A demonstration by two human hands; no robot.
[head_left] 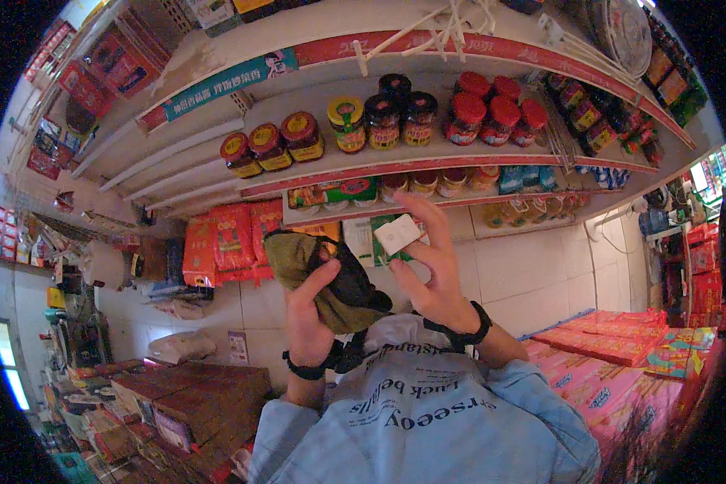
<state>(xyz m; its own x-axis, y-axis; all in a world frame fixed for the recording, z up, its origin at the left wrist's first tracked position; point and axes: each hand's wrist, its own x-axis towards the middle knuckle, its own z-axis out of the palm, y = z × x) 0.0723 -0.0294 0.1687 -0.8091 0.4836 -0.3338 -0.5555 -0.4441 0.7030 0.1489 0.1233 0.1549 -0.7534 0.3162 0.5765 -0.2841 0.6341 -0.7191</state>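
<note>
My left hand (308, 323) is closed on an olive-green and black cloth item (343, 302), perhaps a pouch or a cap, with the thumb pressed on its near side. The dark inner part of the cloth faces right, and what it may hold is hidden. Pinched between the thumb and fingers of my right hand (440, 278) is a small white block (397, 234) with faint markings on its face. It is held up just right of the cloth, apart from it. Black bands circle both wrists.
Ahead, a shelf (298, 173) carries red-lidded jars (468, 117), dark-lidded jars (383, 121) and brown jars (302, 137). Red bags (232, 242) stand below at left. Pink and red packages (597, 355) are stacked at right; brown cartons (210, 403) sit at lower left.
</note>
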